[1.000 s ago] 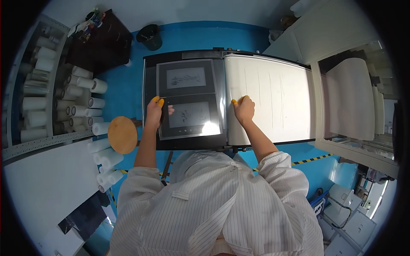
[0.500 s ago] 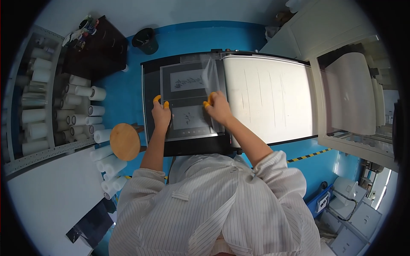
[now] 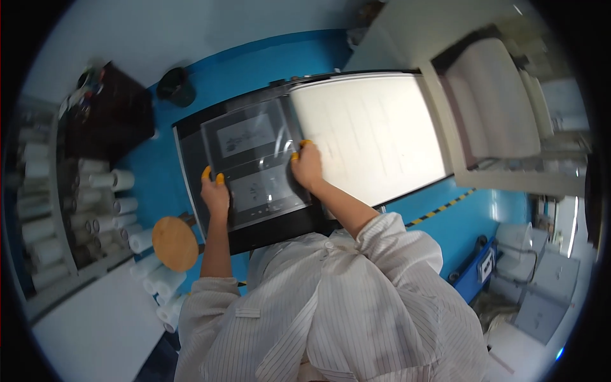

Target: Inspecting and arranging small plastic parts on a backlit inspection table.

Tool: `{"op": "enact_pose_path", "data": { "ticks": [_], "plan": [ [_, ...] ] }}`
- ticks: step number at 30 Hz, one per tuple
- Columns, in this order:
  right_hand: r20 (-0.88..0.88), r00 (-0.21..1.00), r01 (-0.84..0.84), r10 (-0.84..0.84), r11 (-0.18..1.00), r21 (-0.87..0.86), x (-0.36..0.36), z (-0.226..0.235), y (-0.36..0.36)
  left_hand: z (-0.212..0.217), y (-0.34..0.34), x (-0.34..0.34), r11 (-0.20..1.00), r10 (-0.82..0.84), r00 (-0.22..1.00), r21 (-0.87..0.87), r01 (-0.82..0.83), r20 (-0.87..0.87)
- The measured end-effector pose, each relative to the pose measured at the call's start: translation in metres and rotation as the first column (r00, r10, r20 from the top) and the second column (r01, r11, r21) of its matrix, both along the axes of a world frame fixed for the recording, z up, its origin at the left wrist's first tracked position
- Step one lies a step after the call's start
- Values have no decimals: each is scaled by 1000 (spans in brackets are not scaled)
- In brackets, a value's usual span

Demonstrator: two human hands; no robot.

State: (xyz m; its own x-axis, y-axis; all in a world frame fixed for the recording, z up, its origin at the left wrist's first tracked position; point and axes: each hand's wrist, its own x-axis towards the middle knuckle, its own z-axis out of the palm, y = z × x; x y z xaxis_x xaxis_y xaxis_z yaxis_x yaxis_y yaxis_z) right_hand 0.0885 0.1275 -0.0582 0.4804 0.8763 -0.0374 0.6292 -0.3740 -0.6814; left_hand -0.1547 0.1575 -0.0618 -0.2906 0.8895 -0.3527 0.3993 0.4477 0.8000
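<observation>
A clear sheet (image 3: 258, 167) with glare across it lies over two light panels bearing dark marks. The farther panel (image 3: 245, 137) and the nearer panel (image 3: 261, 191) rest on the black bed (image 3: 267, 233) of a long machine. My left hand (image 3: 215, 193), yellow covers on its fingertips, is closed at the sheet's left edge. At the right edge, my right hand (image 3: 308, 167) pinches the sheet, its fingertips also covered in yellow. Whether the sheet touches the panels everywhere, I cannot tell.
A white belt (image 3: 369, 140) runs right from the black bed towards a pale machine housing (image 3: 461, 121). On the left stand a round wooden stool (image 3: 175, 244) and shelves with white rolls (image 3: 38, 200). A dark bin (image 3: 177, 88) and dark cabinet (image 3: 111, 118) are farther back.
The clear sheet's raised, curled right side has come down and now lies flatter across the panels. My right hand has lowered with it. The whole view has turned and shifted.
</observation>
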Motion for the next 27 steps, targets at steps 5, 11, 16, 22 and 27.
{"op": "enact_pose_path", "data": {
  "ticks": [5,11,16,22,27],
  "plan": [
    [56,997,-33,50,962,-271,3,14,12,17,-3,23,997,-48,998,55,49,-34],
    [3,1000,-18,22,895,-445,44,25,21,-11,-6,45,996,-67,979,36,76,-195],
    [1,995,-88,101,873,-481,79,23,16,-18,-7,68,985,-92,910,99,143,-405],
    [89,979,-157,186,952,-264,80,17,-2,-1,-8,82,999,-27,988,30,32,-153],
    [468,683,-571,560,810,-136,94,15,-19,-7,-11,92,970,-116,850,127,209,-514]
  ]
}}
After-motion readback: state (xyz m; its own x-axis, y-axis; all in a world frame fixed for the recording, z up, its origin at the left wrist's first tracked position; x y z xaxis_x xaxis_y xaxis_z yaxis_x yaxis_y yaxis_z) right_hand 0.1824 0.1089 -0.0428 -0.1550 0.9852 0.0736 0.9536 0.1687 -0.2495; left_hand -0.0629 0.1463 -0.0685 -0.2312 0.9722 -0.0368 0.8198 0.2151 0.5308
